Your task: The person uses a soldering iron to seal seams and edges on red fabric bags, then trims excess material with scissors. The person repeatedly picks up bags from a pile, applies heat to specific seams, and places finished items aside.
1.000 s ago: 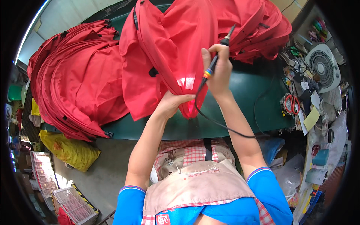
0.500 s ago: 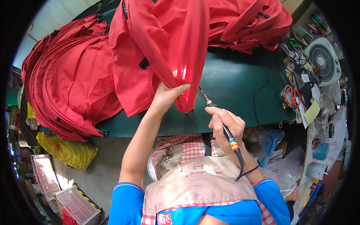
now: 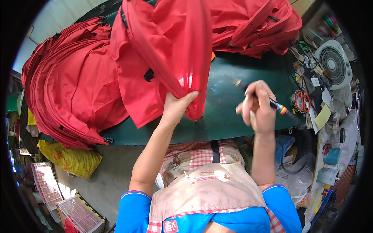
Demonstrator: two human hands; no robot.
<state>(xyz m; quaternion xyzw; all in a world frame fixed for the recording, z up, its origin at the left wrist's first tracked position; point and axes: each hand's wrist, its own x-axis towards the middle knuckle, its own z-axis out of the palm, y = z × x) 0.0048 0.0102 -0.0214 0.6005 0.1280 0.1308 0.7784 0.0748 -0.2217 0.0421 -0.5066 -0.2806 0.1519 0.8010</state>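
My left hand (image 3: 178, 108) grips the lower folded corner of a red fabric piece (image 3: 153, 54), thumb on top and fingers hidden beneath. Bound edges run up from that corner, and a black tab (image 3: 149, 75) shows on the cloth. To the right, my right hand (image 3: 259, 105) is closed around a soldering iron (image 3: 281, 110) with rainbow bands on its dark handle. Its front end points up and left, apart from the cloth, and is smeared by motion.
Layered red fabric pieces (image 3: 74, 81) lie at the left of the green tabletop (image 3: 225, 112), with another red pile (image 3: 258, 27) at the back right. A white fan (image 3: 332, 64) and red-handled scissors (image 3: 302, 101) are at the right. A yellow bag (image 3: 70, 157) lies below the table.
My right hand has moved up and right with the soldering iron, away from the fabric corner. My left hand has shifted slightly, still gripping the red cloth.
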